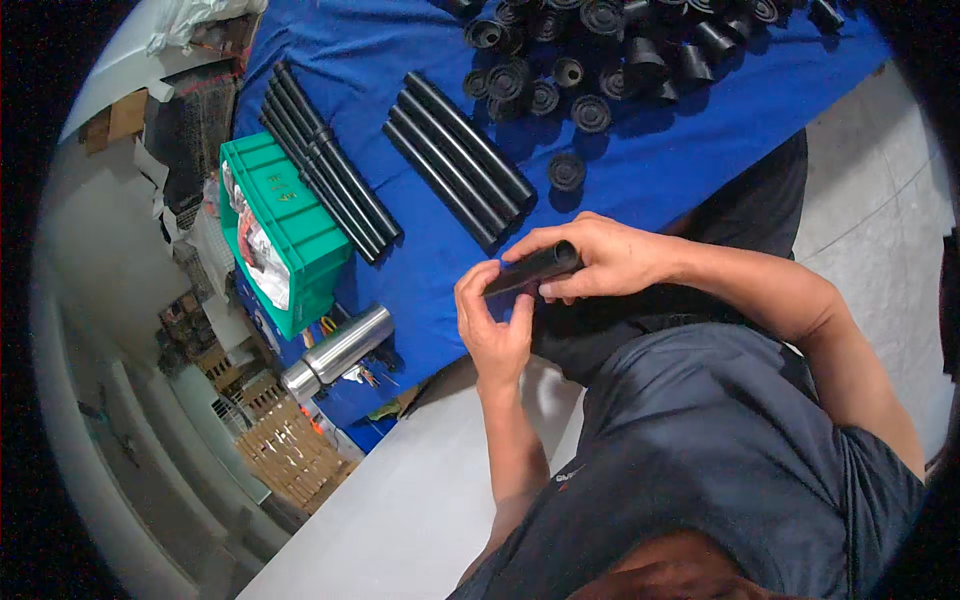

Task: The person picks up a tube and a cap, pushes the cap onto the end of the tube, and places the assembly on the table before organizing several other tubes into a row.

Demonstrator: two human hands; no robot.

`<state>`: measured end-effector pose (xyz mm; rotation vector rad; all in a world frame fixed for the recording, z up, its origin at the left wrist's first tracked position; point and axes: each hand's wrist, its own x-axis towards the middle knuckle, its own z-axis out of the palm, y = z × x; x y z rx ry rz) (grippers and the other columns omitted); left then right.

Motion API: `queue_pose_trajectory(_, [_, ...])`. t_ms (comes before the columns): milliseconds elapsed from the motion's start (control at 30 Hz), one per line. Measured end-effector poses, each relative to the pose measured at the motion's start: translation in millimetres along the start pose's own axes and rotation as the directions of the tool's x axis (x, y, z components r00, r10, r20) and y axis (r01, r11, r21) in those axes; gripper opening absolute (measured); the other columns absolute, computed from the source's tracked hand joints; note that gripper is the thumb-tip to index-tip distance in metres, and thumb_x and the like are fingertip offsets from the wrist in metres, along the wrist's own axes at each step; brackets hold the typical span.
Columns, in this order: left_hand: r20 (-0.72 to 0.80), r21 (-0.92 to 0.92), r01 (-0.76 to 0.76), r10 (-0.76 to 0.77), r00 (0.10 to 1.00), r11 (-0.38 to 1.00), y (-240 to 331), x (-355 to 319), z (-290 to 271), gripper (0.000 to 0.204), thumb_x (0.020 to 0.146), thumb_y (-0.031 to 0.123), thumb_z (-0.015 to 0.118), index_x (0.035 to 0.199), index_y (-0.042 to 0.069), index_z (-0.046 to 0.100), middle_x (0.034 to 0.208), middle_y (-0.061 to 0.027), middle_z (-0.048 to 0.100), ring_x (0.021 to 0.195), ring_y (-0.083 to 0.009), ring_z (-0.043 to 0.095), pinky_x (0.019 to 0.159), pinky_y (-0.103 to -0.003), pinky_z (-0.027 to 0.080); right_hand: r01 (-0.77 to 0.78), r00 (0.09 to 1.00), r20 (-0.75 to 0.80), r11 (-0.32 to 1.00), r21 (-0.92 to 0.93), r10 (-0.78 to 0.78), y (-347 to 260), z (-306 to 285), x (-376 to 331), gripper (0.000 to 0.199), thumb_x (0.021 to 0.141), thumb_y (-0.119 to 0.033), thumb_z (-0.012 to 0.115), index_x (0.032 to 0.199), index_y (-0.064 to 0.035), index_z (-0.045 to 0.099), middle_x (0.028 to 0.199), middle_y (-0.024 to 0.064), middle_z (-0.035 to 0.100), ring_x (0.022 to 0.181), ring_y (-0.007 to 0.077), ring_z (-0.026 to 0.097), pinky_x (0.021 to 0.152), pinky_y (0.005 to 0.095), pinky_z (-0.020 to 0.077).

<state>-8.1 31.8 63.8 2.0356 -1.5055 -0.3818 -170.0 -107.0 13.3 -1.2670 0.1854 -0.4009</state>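
A short black plastic tube (535, 268) is being held over the near edge of the blue cloth (640, 170), between the two hands and just above the person's dark lap. It is being shown as matte, round and hollow, its open end (566, 250) being turned up and to the right. The right hand (600, 255) is being wrapped over that upper end, its fingers being closed around the tube, while the left hand (495, 320) is being kept at the lower end, its thumb and fingertips being pinched on the tube there. On the cloth beyond the hands, two bundles of longer black tubes are being displayed side by side, one (460, 155) near the hands and a thinner, longer set (330, 160) to its left, the latter being partly rested on a green plastic crate (285, 215). The crate is being seen at the left edge of the cloth, with crumpled clear and white plastic bags (258, 250) being held inside it; what the bags are containing cannot be told. At the far end of the cloth a heap of round black caps (610, 50) is being spread loosely, one cap (567, 171) being left apart and nearer the hands. A steel flask (338, 352) is being laid on its side just below the crate.
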Motion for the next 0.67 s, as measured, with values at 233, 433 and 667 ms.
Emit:
queue_pose_trajectory(233, [0.308,-0.103,0.113,-0.076,0.948,0.988,5,17,-29,0.032,0.075,0.000,0.072,0.107,-0.001,0.066,0.109,-0.0146,0.062,0.105,-0.0247,0.061,0.086,-0.034,0.051,0.104,0.995,0.012,0.994,0.031,-0.104,14,1,0,0.041,0.083,-0.017,0.076,0.119,-0.0038,0.062,0.097,0.0101,0.071,0.084,0.0221,0.069,0.076,0.0321,0.0523])
queue_pose_trajectory(433, [0.505,-0.101,0.120,-0.053,0.862,0.988,1,23,-39,0.030,0.085,0.009,0.067,0.114,-0.002,0.066,0.107,-0.0148,0.063,0.100,-0.0244,0.061,0.091,-0.034,0.048,0.041,0.999,0.008,0.996,-0.085,-0.040,1,-3,-1,0.036,0.082,-0.021,0.075,0.111,-0.0037,0.063,0.093,0.0125,0.072,0.085,0.0202,0.070,0.075,0.0340,0.0530])
queue_pose_trajectory(667, [0.495,-0.388,0.415,-0.194,0.847,0.823,-22,10,-36,0.043,0.090,0.021,0.069,0.127,0.000,0.059,0.125,-0.0146,0.063,0.111,-0.0287,0.061,0.098,-0.036,0.045,0.053,0.999,-0.007,0.998,0.036,-0.052,4,2,0,0.040,0.084,-0.021,0.075,0.118,-0.0050,0.063,0.101,0.0137,0.072,0.090,0.0204,0.070,0.080,0.0336,0.0537])
